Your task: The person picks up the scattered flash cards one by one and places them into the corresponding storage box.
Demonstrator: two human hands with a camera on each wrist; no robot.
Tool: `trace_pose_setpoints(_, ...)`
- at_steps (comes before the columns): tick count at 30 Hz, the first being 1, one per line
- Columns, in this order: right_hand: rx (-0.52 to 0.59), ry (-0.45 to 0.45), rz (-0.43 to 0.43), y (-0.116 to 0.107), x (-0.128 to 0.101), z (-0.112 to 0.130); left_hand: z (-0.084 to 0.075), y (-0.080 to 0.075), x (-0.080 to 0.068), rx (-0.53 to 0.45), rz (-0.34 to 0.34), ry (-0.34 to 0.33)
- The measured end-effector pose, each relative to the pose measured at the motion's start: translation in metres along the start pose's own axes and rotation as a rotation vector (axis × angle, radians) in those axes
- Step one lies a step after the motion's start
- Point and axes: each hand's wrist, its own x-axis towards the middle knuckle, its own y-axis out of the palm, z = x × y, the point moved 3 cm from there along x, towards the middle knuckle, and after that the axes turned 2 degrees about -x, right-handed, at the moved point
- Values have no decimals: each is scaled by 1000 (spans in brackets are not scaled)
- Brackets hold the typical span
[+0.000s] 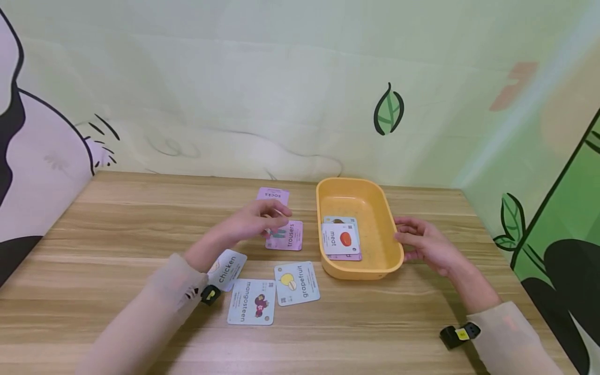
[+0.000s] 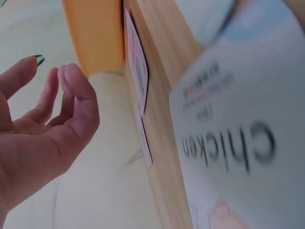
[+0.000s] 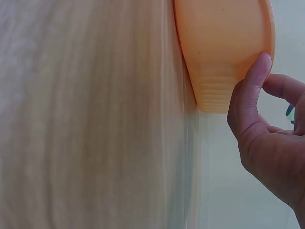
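The left hand hovered above the wooden table, over the near edge of the "trousers" card and just short of the "socks" card; its fingers were loosely curved and, in the left wrist view, plainly held nothing, the thumb and fingers standing apart. Whether the fingertips touched the "trousers" card could not be determined from the head view. The right hand lay at the right wall of the yellow tray, fingers relaxed and slightly bent; the right wrist view showed its thumb tip meeting the tray's outer rim, with the other fingers clear of it. The tray stood between the two hands, close beside the right one and near the left. Inside it lay a small stack of cards with the "meat" card uppermost. Under the left forearm lay the "chicken" card, partly covered by the sleeve; the "mangosteen" card and the "grapefruit" card lay side by side nearer the person, apart from both hands.
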Motion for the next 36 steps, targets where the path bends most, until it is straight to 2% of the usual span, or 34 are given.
trace_pose_setpoints(7,4,2,2,0,1,-1,9,-15,-17,40,13,19)
trace_pose_setpoints(12,-2,11,-5,0,2,-2,17,-23,-30,48,8,-28)
trace_pose_setpoints(16,-2,12,-7,0,2,-2,23,-29,-41,51,20,-38)
trace_pose_setpoints(25,-10,6,-8,0,2,-2,32,-45,-67,128,37,-1)
trace_pose_setpoints(32,-6,3,-10,0,0,0,39,-55,-79,174,45,16)
trace_pose_setpoints(36,-9,-6,-6,1,-1,1,39,-59,-84,212,80,38)
